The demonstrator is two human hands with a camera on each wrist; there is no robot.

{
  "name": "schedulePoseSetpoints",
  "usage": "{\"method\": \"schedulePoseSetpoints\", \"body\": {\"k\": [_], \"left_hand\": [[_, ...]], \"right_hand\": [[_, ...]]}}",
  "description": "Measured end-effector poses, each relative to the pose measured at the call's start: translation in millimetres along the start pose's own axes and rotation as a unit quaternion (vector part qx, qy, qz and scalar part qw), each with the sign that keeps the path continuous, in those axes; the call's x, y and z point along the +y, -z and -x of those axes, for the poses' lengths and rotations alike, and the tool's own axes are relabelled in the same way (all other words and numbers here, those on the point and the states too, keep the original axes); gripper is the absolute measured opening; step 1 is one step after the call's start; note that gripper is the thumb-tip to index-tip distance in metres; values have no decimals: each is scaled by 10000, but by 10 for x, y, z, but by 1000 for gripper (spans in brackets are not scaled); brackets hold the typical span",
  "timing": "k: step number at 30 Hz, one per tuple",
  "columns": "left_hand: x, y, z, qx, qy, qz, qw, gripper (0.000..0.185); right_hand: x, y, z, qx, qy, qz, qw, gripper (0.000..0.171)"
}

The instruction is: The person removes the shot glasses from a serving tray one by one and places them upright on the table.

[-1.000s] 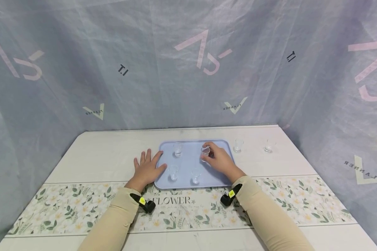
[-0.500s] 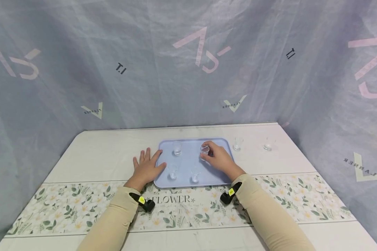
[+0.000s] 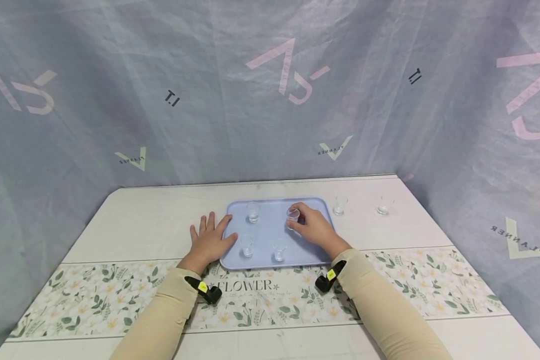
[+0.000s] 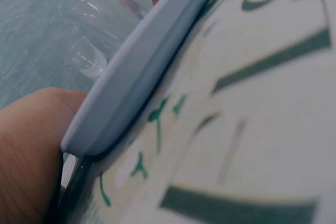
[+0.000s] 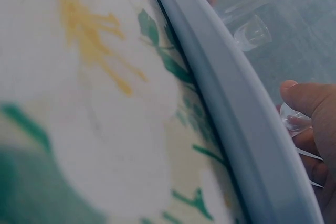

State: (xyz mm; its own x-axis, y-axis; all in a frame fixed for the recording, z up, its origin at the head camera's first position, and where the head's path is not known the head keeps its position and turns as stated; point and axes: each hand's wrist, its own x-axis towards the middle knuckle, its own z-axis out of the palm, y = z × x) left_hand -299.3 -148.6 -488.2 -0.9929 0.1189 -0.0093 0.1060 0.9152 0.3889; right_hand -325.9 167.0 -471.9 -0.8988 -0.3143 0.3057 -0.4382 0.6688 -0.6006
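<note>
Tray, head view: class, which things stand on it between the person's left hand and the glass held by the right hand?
In the head view, three small glasses: one at the back and two in front, between left hand and held glass on the tray.

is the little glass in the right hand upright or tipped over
Upright. In the head view the glass shows its round rim facing up on the blue tray, with the right hand pinching it.

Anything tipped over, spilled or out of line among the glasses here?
Nothing stands out. Three small clear glasses stand upright on the pale blue tray; the right hand grips a fourth. Two more stand upright on the table.
</note>
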Motion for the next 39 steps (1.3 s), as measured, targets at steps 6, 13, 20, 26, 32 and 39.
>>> {"method": "schedulePoseSetpoints", "body": {"k": [6, 13, 20, 26, 32, 39], "left_hand": [[11, 11, -9, -3, 19, -17, 10000, 72], [-16, -24, -17, -57, 34, 2, 10000, 73], [-29, -36, -36, -72, 34, 16, 10000, 73], [-16, -24, -24, -69, 35, 14, 10000, 73], [-11, -26, -19, -76, 31, 4, 10000, 73], [-10, -22, -11, -66, 24, 23, 10000, 73]], "right_hand": [[2, 4, -7, 1, -32, -10, 10000, 35], [12, 40, 24, 6, -24, -92, 10000, 34], [56, 174, 101, 136, -142, 2, 9998, 36], [166, 313, 190, 417, -124, 28, 9990, 36], [301, 474, 324, 617, 47, 10, 9981, 36], [443, 651, 475, 856, 199, 197, 9959, 36]]}}
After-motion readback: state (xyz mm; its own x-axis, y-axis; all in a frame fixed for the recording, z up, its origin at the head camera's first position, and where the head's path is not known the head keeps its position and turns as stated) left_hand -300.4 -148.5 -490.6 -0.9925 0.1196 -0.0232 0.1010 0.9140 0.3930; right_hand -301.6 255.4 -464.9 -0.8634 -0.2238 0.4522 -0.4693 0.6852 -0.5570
